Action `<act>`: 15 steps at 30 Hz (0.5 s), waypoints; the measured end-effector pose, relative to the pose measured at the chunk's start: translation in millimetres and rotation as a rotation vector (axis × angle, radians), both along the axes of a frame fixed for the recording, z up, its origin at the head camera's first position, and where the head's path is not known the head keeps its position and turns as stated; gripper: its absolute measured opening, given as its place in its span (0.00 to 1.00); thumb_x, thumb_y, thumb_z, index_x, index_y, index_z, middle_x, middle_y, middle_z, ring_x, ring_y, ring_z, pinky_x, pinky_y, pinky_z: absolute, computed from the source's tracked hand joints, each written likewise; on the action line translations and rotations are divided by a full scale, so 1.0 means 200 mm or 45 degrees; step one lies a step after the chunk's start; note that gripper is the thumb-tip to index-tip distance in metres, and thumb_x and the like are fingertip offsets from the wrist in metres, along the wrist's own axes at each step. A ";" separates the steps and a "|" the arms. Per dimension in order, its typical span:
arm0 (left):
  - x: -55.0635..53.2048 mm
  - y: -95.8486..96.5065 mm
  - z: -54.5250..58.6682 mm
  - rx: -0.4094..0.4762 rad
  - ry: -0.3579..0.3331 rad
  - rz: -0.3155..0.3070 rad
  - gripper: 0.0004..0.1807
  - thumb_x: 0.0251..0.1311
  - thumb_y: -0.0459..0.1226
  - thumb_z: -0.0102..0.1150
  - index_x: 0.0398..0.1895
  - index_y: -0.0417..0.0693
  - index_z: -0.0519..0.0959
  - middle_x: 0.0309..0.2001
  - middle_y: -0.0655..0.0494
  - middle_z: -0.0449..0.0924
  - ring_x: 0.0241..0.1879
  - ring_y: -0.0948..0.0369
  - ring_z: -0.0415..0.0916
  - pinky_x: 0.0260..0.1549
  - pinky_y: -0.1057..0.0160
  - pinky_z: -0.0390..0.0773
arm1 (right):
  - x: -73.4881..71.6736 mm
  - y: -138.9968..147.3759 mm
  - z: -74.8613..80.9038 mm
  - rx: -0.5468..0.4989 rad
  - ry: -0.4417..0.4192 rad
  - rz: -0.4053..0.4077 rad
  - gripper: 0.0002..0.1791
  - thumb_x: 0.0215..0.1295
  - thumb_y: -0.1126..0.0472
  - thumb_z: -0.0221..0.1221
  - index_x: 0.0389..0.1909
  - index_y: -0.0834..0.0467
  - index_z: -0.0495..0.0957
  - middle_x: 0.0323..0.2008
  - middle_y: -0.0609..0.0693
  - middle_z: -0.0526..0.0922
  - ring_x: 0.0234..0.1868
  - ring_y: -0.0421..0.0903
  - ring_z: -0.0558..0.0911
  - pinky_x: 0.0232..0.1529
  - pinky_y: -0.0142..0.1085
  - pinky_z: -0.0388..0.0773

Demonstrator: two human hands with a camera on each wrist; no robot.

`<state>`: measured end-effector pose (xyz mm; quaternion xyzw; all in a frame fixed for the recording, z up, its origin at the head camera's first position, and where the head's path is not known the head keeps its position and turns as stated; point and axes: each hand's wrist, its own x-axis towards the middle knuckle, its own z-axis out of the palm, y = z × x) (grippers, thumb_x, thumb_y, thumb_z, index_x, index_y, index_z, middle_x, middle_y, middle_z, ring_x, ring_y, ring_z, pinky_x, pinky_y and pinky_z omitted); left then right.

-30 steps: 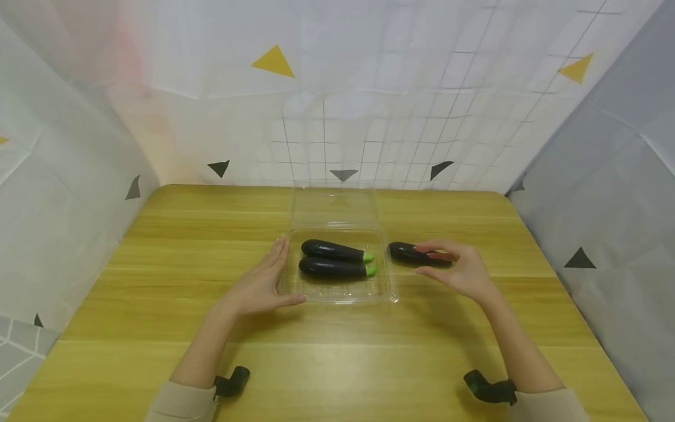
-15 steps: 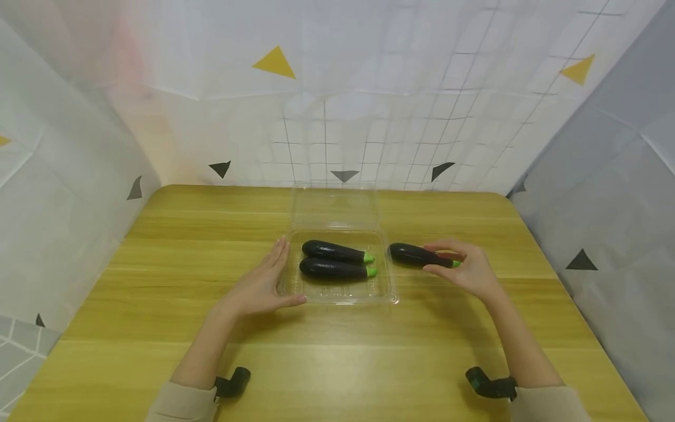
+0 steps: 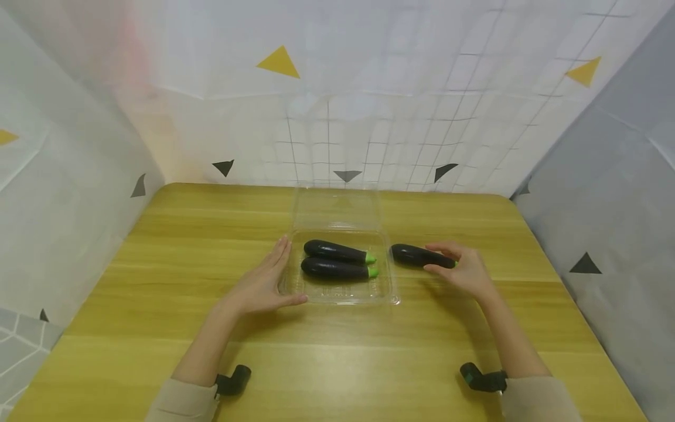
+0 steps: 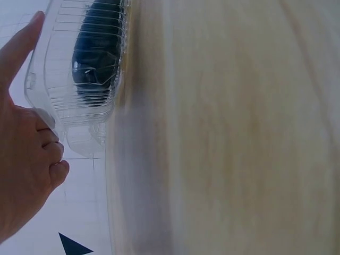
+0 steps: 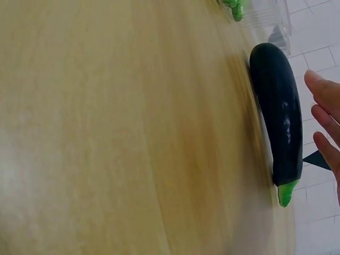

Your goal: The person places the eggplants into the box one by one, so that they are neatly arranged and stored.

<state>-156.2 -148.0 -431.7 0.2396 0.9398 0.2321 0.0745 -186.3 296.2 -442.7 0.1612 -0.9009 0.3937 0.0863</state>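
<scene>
A clear plastic clamshell box (image 3: 343, 291) stands with its lid (image 3: 337, 211) folded back. Inside lie two dark eggplants (image 3: 333, 269) side by side, green stems to the right. My left hand (image 3: 261, 287) rests against the box's left front corner, its fingers straight along the side and its thumb at the front edge. Right of the box, a third eggplant (image 3: 413, 255) lies on the table. My right hand (image 3: 469, 272) is over its stem end, fingers spread from the thumb. In the right wrist view a gap shows between this eggplant (image 5: 279, 117) and the fingertips (image 5: 313, 77).
The wooden table (image 3: 337, 357) reaches back to a white patterned sheet (image 3: 337, 129), and similar sheets hang at both sides. A black wrist mount (image 3: 234, 381) sits at the left cuff and another black mount (image 3: 482, 378) at the right.
My right hand has shifted slightly to the right, from the eggplant's middle toward its stem end. The left hand, the box and the two eggplants in it stay in place.
</scene>
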 end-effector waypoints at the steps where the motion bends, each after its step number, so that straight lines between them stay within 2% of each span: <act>1: 0.00 0.00 0.00 -0.003 0.001 0.000 0.65 0.50 0.69 0.58 0.77 0.45 0.33 0.77 0.49 0.26 0.74 0.55 0.30 0.68 0.48 0.53 | 0.00 0.00 0.00 0.008 0.001 -0.003 0.24 0.51 0.58 0.73 0.50 0.59 0.82 0.47 0.53 0.84 0.51 0.52 0.80 0.52 0.46 0.76; 6: -0.01 0.00 0.00 -0.010 0.001 0.001 0.66 0.49 0.70 0.56 0.77 0.45 0.33 0.77 0.48 0.26 0.74 0.54 0.30 0.66 0.47 0.56 | -0.03 0.01 -0.03 0.040 -0.006 -0.009 0.23 0.51 0.59 0.73 0.50 0.59 0.82 0.48 0.54 0.84 0.52 0.55 0.80 0.52 0.49 0.77; 15: -0.01 0.00 0.00 -0.012 0.002 0.002 0.66 0.49 0.70 0.56 0.76 0.45 0.33 0.77 0.49 0.26 0.74 0.54 0.30 0.68 0.49 0.53 | -0.07 0.04 -0.09 0.100 0.031 -0.012 0.23 0.50 0.63 0.73 0.49 0.60 0.83 0.47 0.55 0.84 0.49 0.57 0.81 0.49 0.50 0.78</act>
